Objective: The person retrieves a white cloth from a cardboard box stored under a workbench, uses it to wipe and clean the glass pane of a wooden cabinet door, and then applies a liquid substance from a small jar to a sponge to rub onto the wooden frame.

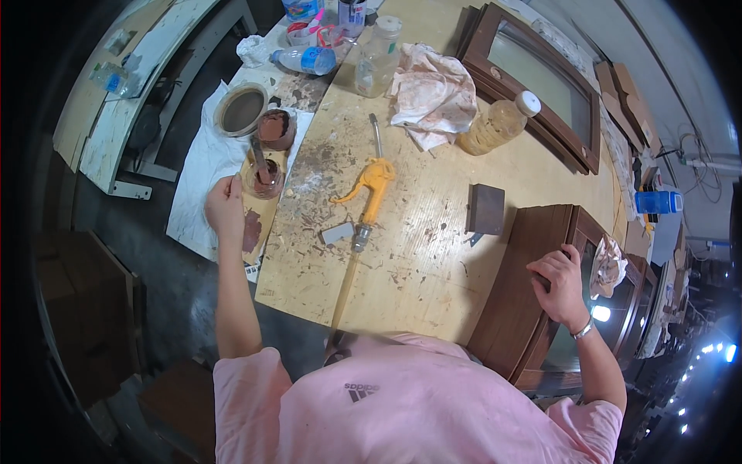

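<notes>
My left hand (225,206) is closed, fingertips together, at the left beside a clear cup (263,179) of reddish-brown paste. Whatever it may pinch is too small to make out. A brown-smeared spatula (260,158) stands tilted in that cup. Just beyond are a jar of reddish-brown filler (276,129) and a round tub of dark liquid (241,110), by a white cloth (202,185). At the right, my right hand (558,284) rests with curled fingers against a brown wooden frame with glass (533,309). Something dark shows between its thumb and fingers, but I cannot tell what.
An orange air blow gun (374,185) on a hose lies mid-table, beside a small grey block (338,233). A dark brown block (487,209) lies further right. Behind are a stained rag (434,93), a bottle of yellowish liquid (498,124) and stacked glazed wooden frames (541,85).
</notes>
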A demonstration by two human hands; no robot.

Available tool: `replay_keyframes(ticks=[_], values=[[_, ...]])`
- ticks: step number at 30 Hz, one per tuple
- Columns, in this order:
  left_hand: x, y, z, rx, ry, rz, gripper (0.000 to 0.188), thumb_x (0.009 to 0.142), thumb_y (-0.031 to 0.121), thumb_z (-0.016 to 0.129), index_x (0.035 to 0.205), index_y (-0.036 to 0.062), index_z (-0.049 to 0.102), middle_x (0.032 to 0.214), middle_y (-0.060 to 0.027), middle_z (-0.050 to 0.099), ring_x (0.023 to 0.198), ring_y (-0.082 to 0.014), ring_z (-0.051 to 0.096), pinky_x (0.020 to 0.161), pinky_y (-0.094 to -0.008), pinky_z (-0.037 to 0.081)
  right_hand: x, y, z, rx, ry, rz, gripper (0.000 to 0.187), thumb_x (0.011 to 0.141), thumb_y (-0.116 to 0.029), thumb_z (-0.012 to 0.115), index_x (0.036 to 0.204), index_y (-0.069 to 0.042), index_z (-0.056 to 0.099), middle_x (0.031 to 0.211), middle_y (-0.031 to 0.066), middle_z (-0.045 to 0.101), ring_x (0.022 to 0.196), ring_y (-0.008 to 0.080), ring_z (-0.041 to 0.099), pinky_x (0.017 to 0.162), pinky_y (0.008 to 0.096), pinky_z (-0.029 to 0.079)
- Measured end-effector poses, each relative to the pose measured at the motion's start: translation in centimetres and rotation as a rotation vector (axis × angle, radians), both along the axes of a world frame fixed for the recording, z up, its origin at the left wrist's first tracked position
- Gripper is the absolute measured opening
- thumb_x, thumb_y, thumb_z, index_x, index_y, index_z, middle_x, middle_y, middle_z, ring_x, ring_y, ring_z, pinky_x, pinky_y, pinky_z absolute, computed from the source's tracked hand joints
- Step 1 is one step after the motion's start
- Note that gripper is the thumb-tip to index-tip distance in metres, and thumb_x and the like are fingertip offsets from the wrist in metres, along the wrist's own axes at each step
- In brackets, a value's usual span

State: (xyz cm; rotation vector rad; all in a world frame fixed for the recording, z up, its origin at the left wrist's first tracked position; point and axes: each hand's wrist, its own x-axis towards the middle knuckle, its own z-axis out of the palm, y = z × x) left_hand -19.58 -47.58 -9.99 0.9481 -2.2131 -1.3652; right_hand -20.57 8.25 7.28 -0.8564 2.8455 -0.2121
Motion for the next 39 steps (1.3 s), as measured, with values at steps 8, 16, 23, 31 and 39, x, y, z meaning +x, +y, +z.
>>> replay_keyframes(ticks=[8, 16, 23, 31, 39], values=[[3.5, 12.4, 4.1, -0.578, -0.069, -0.763, 0.034, 0.076, 0.020, 0.080, 0.105, 0.0071, 0.067, 0.104, -0.0057, 0.067, 0.089, -0.0297, 0.064, 0.076, -0.0385, 0.053, 0.1, 0.2, -0.1, -0.010, -0.015, -0.015, 0.021, 0.069, -0.003, 0.069, 0.089, -0.007, 0.070, 0.085, 0.0064, 0.069, 0.091, 0.0245, 0.063, 0.105, 0.0474, 0.035], [2.6, 8.7, 2.6, 0.014, -0.047, -0.624, 0.034, 0.086, 0.001, 0.068, 0.120, 0.0038, 0.067, 0.100, -0.0076, 0.067, 0.086, -0.0143, 0.064, 0.075, -0.0270, 0.052, 0.0, 0.0, 0.1, -0.022, 0.003, -0.008, 0.022, 0.068, -0.002, 0.071, 0.089, -0.008, 0.071, 0.086, 0.0048, 0.070, 0.090, 0.0236, 0.063, 0.103, 0.0466, 0.038], [-2.9, 0.0, 6.0, 0.062, 0.134, -0.419, 0.035, 0.093, 0.005, 0.065, 0.127, 0.0058, 0.062, 0.096, -0.0018, 0.065, 0.084, -0.0119, 0.063, 0.074, -0.0270, 0.051, 0.0, 0.0, -0.1, -0.028, 0.015, -0.013, 0.019, 0.069, -0.002, 0.070, 0.087, -0.008, 0.071, 0.084, 0.0051, 0.070, 0.088, 0.0235, 0.064, 0.102, 0.0466, 0.039], [-9.3, 1.2, 9.5, -0.900, -0.160, -0.519, 0.017, 0.082, 0.014, 0.073, 0.099, 0.0123, 0.071, 0.091, -0.0087, 0.062, 0.095, -0.0299, 0.059, 0.080, -0.0413, 0.049, 0.0, 0.2, -0.1, -0.039, -0.016, -0.031, 0.020, 0.068, -0.003, 0.070, 0.087, -0.007, 0.070, 0.083, 0.0063, 0.069, 0.088, 0.0242, 0.063, 0.105, 0.0472, 0.035], [-11.2, 0.3, 6.5, -0.979, -0.231, -0.616, 0.013, 0.079, 0.015, 0.075, 0.091, 0.0098, 0.074, 0.089, -0.0101, 0.062, 0.096, -0.0310, 0.058, 0.085, -0.0428, 0.046, 0.1, 0.2, -0.3, -0.051, 0.004, -0.028, 0.020, 0.068, -0.003, 0.070, 0.087, -0.007, 0.070, 0.082, 0.0056, 0.069, 0.088, 0.0239, 0.063, 0.104, 0.0471, 0.036]])
